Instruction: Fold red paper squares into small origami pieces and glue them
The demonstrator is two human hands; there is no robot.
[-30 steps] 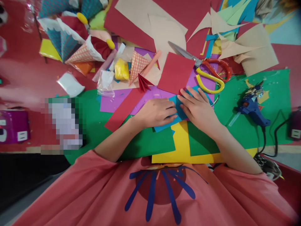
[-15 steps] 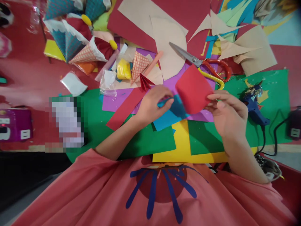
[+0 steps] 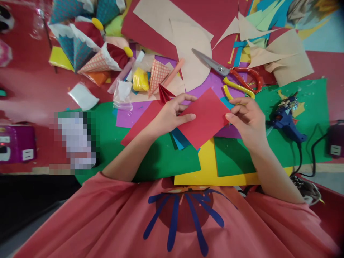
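A flat red paper square (image 3: 204, 118) is held up between both hands, one corner toward my body. My left hand (image 3: 174, 114) pinches its left corner, thumb on top. At the right corner, my right hand (image 3: 245, 120) grips it between thumb and fingers. Beneath the square lies blue paper (image 3: 180, 139), mostly covered. A red paper strip (image 3: 142, 122) lies under my left hand, with a folded dark red piece (image 3: 165, 94) at its upper end. Scissors (image 3: 223, 70) with red and yellow handles rest just beyond the square.
Green sheets (image 3: 166, 161) and a yellow sheet (image 3: 208, 165) cover the near table. A blue glue gun (image 3: 287, 123) with a cord lies right. Paper cones (image 3: 98, 61) stand upper left, beige scraps (image 3: 290, 57) upper right. A blurred-out rectangular object (image 3: 77, 141) is at left.
The red square has moved down and left and turned flat. My left hand has taken hold of its left corner; my right hand has shifted left with it.
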